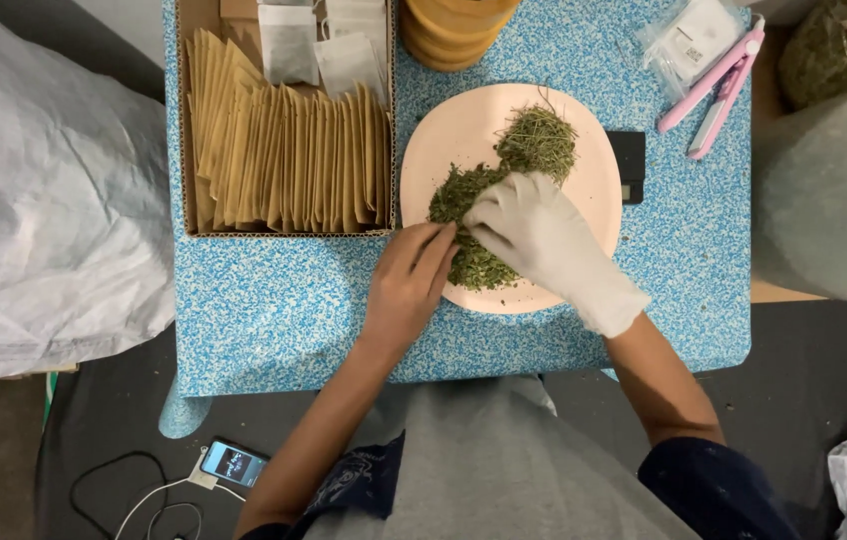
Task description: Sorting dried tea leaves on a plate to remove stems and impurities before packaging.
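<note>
A pale pink round plate point(584, 190) lies on the blue speckled table point(274, 310). On it sit a pile of chopped green dried herbs point(464, 200) and a clump of stringy dried grass point(539, 140). My right hand point(534, 235), in a white glove, rests on the herb pile with its fingers pinched into it. My bare left hand point(409, 280) sits at the plate's left rim, fingertips meeting the gloved fingers at the herbs. Whether a small sachet lies between the two hands is hidden.
A cardboard box point(187, 120) at the left holds several upright brown paper sachets point(284, 160) and a few white ones point(344, 50). A pink heat sealer point(719, 85), a plastic bag point(689, 40), a small black device point(629, 165) and a stack of orange rings point(454, 30) lie around. A phone point(232, 463) lies on the floor.
</note>
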